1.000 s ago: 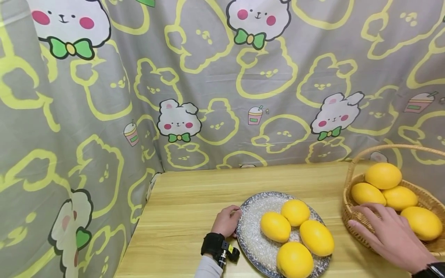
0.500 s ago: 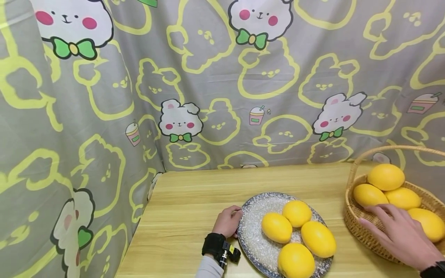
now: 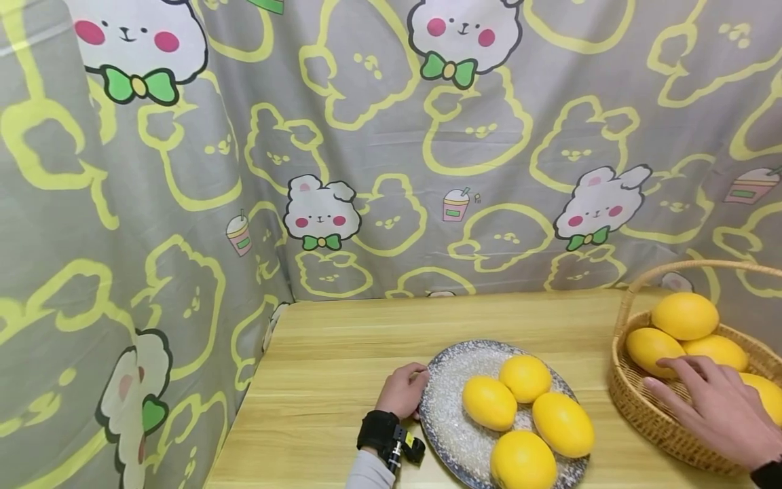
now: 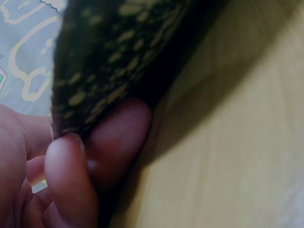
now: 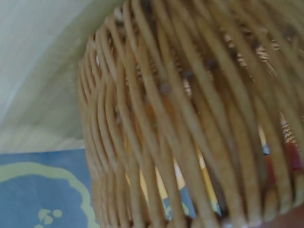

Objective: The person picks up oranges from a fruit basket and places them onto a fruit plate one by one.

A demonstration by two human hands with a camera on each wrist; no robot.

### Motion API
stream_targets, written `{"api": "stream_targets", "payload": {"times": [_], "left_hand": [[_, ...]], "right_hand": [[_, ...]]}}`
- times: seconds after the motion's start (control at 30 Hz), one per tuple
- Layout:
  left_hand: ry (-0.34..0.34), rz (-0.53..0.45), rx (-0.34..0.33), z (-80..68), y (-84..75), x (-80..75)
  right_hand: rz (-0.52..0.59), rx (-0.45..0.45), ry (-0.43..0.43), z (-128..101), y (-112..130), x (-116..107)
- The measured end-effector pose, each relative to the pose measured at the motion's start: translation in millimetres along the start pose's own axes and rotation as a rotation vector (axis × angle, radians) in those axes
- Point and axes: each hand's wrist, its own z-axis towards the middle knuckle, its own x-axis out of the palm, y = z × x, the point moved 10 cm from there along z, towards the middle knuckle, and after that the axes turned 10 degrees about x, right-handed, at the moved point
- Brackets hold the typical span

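Your left hand (image 3: 400,392) pinches the left edge of a round grey plate with a speckled top and a dark rim (image 3: 442,407). In the left wrist view, your fingers (image 4: 71,175) are bent at the rim, with one tip tucked under it. The plate's underside looks dark with pale spots, and a shadow falls on the wood below.

Four smooth, egg-shaped yellow fruits (image 3: 489,403) sit close together on the right part of the plate. The right one reaches out over the rim, and the nearest one is by the near edge. The left part of the plate shows its rough, sandy specks.

Your right hand (image 3: 723,404) is over a brown basket made of woven sticks (image 3: 641,418), on the right. Its fingers are loose and a bit spread, pinching nothing that you can see. One tip covers part of a fruit, but you can't tell if it touches. Four more yellow fruits (image 3: 685,316) show in the basket, three at the far side and one by your hand on the right. A thin, curved handle (image 3: 624,309) goes up over the basket.

A strip of the pale wood table (image 3: 330,380) runs between plate and basket. More wood stretches left, up to the grey cloth with yellow drawings (image 3: 379,272).
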Motion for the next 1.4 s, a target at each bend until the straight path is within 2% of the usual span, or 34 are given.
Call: {"api": "stream_targets", "payload": {"times": [0.3,0.47,0.67,0.73,1.0,1.23,1.4], "left_hand": [[-0.003,-0.003,-0.015,0.7,3.3,1.8],[0.005,-0.01,-0.027,1.1,3.0,2.8],[0.005,-0.009,-0.026,2.4,2.1,2.5],[0.007,-0.011,-0.026,2.7,2.1,2.4],[0.002,-0.012,-0.025,2.5,1.2,-0.6],[-0.004,-0.014,-0.018,0.8,0.4,-2.0],[-0.002,-0.01,-0.017,0.5,1.1,-1.2]], "right_hand": [[-0.058,0.004,-0.033,15,-8,1],[-0.083,-0.031,-0.121,24,-12,-8],[-0.057,-0.131,-0.24,31,-10,-22],[-0.051,-0.134,-0.264,34,-12,-25],[0.048,-0.151,-0.312,43,-14,-31],[0.074,-0.194,-0.35,54,-8,-37],[0.135,-0.178,-0.374,62,-15,-38]]}}
